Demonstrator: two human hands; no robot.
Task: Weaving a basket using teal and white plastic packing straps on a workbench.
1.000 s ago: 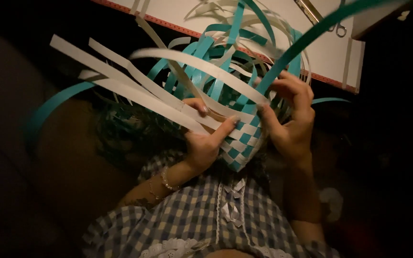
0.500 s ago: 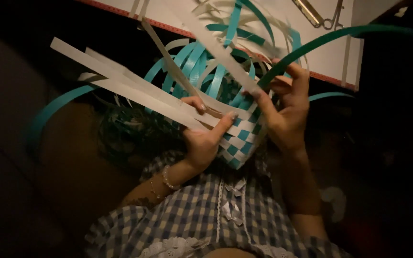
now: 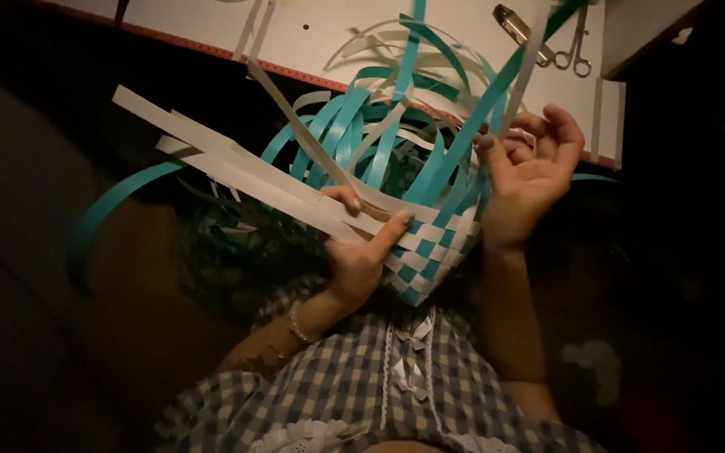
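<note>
We see the left hand (image 3: pixel 361 252) clamped on the half-woven basket of teal and white flat paper strips (image 3: pixel 430 252), thumb pressed over a bundle of long white loose strips (image 3: pixel 237 172) that fan away to that hand's outer side. The right hand (image 3: pixel 529 172) sits just beside the weave's far edge with its fingers (image 3: pixel 560 134) curled loosely apart around upright teal strips (image 3: pixel 455 155), touching them rather than gripping tight. Beyond both hands lies a white board with a red edge (image 3: pixel 329 42), and beyond the right hand's fingertips rest metal scissors (image 3: pixel 572 50).
</note>
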